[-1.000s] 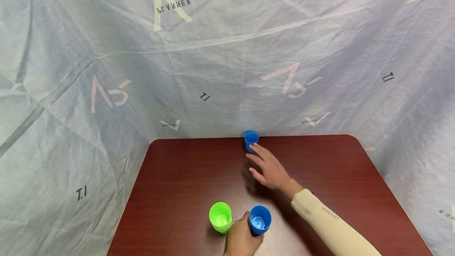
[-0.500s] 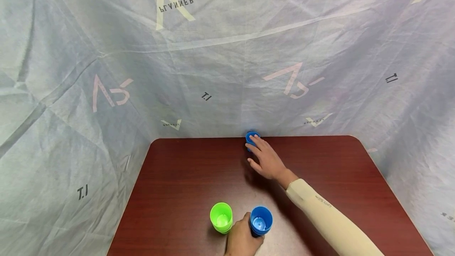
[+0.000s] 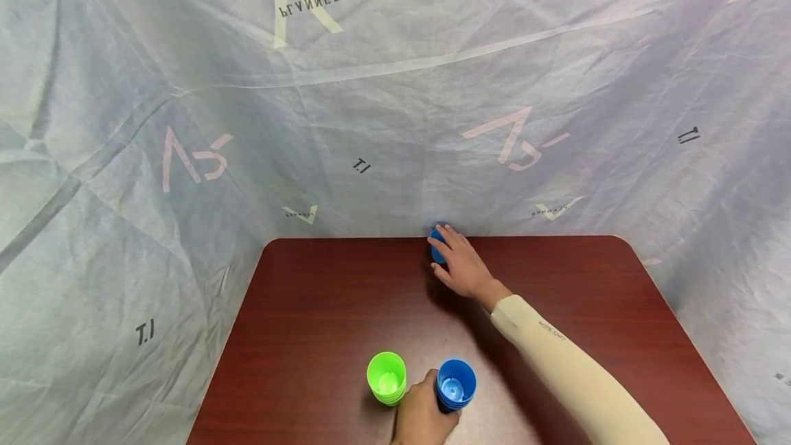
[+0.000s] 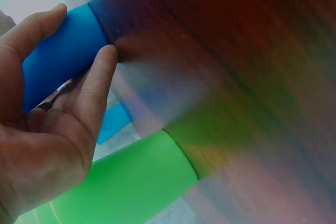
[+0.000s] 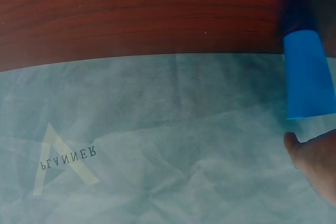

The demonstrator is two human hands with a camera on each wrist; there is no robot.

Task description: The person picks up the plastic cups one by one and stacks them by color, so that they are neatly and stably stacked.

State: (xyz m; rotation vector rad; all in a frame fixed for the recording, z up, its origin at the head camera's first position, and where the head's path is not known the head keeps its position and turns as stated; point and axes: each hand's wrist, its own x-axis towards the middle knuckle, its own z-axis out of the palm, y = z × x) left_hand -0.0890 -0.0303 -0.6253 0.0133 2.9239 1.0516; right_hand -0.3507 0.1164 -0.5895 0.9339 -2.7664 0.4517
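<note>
Near the table's front, my left hand (image 3: 423,414) grips a stack of blue cups (image 3: 456,384). The left wrist view has the thumb and fingers around the stack's blue side (image 4: 71,48). Just left of that hand stands a stack of green cups (image 3: 387,383), upright. A single blue cup (image 3: 437,253) stands at the far table edge, partly hidden behind the fingers of my right hand (image 3: 465,270), which are spread and extended over it. In the right wrist view, a digit of the right hand (image 5: 315,163) shows apart from the blue cup (image 5: 308,77).
The dark red wooden table (image 3: 321,314) has rounded far corners. A grey-white printed cloth (image 3: 395,122) hangs close behind its far edge and along both sides. The right forearm, in a cream sleeve (image 3: 562,362), crosses above the table's right half.
My right hand has moved farther forward, so its fingers now cover much of the far blue cup. The left hand keeps its grip on the blue stack, and the green stack stays put.
</note>
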